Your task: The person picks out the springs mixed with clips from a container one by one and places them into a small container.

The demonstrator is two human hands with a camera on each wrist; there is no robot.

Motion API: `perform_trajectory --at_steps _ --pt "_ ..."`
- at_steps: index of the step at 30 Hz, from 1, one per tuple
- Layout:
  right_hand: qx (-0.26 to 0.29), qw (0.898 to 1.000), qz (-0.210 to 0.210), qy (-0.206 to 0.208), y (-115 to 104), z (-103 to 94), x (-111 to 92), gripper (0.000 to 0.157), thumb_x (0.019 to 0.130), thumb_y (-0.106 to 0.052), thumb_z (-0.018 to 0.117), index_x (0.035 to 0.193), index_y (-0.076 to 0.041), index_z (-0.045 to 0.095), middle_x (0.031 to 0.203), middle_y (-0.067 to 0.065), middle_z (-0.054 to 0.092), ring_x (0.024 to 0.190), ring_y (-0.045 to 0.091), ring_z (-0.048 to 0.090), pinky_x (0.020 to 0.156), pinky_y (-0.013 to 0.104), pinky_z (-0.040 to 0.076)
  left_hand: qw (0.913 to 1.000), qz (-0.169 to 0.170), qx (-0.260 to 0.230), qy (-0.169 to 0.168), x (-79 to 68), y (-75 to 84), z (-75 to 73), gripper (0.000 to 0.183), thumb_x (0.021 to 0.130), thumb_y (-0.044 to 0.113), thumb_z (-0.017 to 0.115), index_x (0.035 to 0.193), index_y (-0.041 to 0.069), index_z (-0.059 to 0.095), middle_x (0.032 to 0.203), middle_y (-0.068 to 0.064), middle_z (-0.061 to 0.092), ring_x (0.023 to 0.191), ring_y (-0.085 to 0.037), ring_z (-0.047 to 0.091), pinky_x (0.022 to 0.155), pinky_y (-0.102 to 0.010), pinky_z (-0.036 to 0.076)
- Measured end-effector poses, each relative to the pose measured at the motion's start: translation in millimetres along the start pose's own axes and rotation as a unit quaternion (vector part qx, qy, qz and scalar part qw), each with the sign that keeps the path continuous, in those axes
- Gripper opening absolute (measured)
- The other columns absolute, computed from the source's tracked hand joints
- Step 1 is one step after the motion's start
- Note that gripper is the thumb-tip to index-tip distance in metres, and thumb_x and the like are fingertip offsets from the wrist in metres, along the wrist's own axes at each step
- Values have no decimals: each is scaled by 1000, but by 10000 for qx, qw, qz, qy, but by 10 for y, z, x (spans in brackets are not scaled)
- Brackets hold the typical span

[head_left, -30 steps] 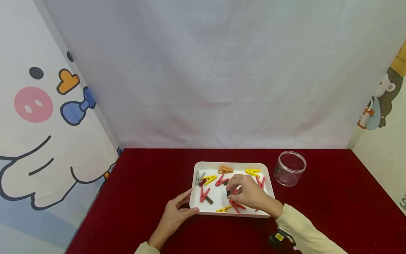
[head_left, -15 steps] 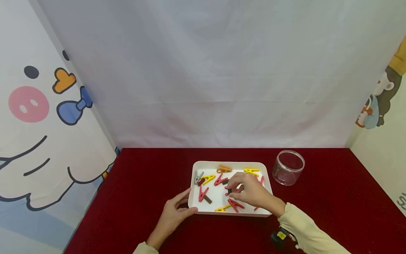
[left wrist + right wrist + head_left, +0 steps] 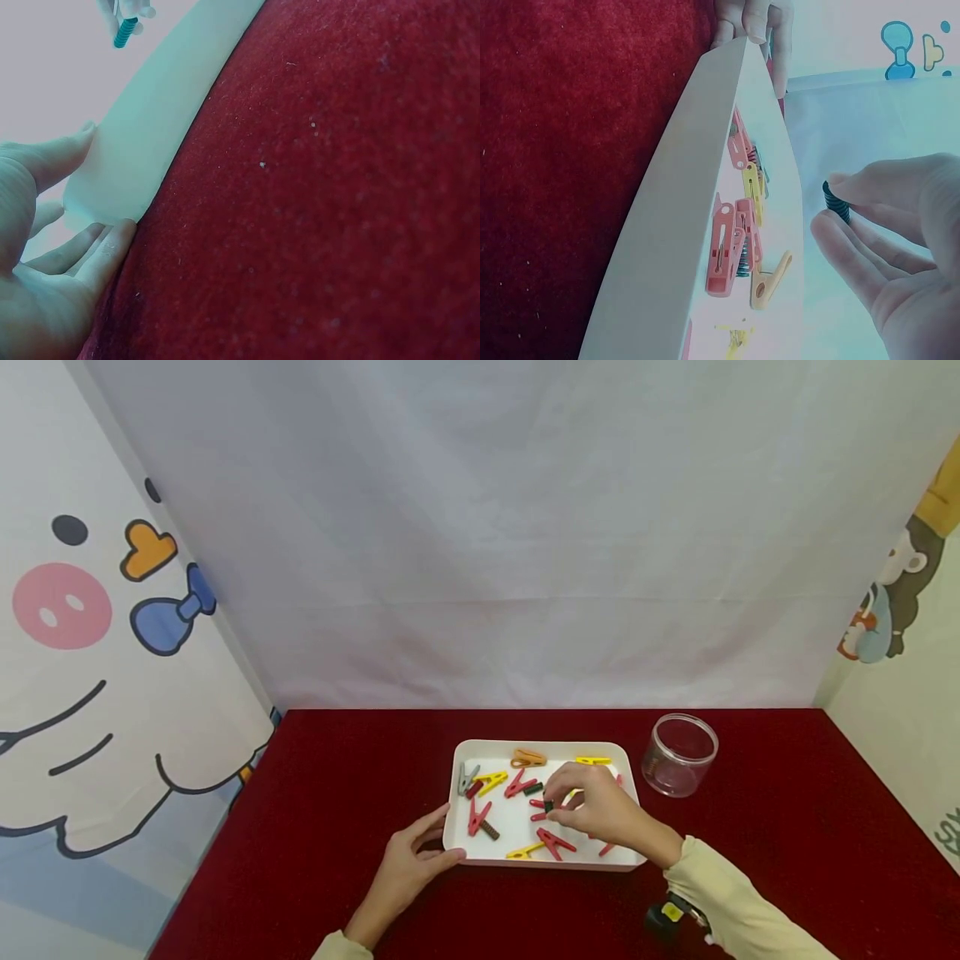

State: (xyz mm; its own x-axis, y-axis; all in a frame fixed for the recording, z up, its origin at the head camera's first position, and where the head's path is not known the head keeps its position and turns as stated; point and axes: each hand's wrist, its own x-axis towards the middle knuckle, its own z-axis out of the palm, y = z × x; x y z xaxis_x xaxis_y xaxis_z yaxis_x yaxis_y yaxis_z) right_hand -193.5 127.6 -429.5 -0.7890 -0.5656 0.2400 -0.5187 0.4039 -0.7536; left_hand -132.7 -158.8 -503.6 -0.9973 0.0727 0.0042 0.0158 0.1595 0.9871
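Note:
My right hand [image 3: 596,802] is over the white tray [image 3: 517,862], thumb and fingertips pinching a small dark green ribbed cylinder [image 3: 835,202] that looks like a coil spring. At the tray's front left corner, my left hand [image 3: 412,860] grips the side between thumb and fingers. Red clothespins [image 3: 555,843], yellow clothespins [image 3: 492,782], an orange clothespin [image 3: 528,758] and a grey clothespin [image 3: 468,777] lie in the tray. Among them are a brown ribbed piece [image 3: 489,830], a dark red piece [image 3: 474,789] and another green piece [image 3: 533,788]. My right hand hides part of the tray's right side.
A clear round jar [image 3: 681,756] without a lid stands right of the tray, with something small and brown inside. Dark red cloth [image 3: 360,760] covers the table. A pale curtain [image 3: 555,568] hangs behind, with printed cartoon panels at both sides.
My right hand has shifted slightly right and away from me over the tray, still pinching the green cylinder. The left hand keeps its grip on the tray corner. The head view has shifted a little.

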Motion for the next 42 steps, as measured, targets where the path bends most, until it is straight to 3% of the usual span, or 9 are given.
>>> perform_trajectory --at_steps 12,14,19,22,42 --pt "-223 9997 33 -14 23 -66 -18 15 74 -2 78 85 -10 71 88 -1 65 79 16 62 65 23 54 10000 -7 -40 -24 -4 20 -6 69 76 9 80 137 4 49 133 -21 51 115 -33 52 79 -27 52" --pt "-207 9998 39 3 22 -74 -19 16 74 -2 78 84 -12 71 88 -1 65 80 17 62 66 23 54 10000 -34 -39 -47 -26 101 -4 68 76 8 79 137 2 49 132 -23 50 115 -36 52 80 -28 52" --pt "-178 9998 27 19 27 -83 -21 16 74 -1 78 84 -12 72 89 -1 65 80 16 62 66 23 54 10000 -58 -41 -46 -29 108 -4 68 76 6 79 137 1 48 132 -24 50 115 -36 52 80 -29 52" --pt "-202 9998 30 43 30 -95 -27 16 74 -2 78 85 -11 72 90 -1 65 78 13 63 66 23 55 10000 -29 -71 -19 -8 16 -4 70 75 9 80 137 3 49 132 -22 51 115 -34 52 79 -27 52" --pt "-299 9993 -148 138 91 -204 -102 16 75 -1 78 86 -10 71 92 3 65 78 15 63 65 27 55 10000 -22 -74 -16 -2 -25 5 68 76 9 80 137 6 50 133 -20 51 115 -34 52 79 -26 52"
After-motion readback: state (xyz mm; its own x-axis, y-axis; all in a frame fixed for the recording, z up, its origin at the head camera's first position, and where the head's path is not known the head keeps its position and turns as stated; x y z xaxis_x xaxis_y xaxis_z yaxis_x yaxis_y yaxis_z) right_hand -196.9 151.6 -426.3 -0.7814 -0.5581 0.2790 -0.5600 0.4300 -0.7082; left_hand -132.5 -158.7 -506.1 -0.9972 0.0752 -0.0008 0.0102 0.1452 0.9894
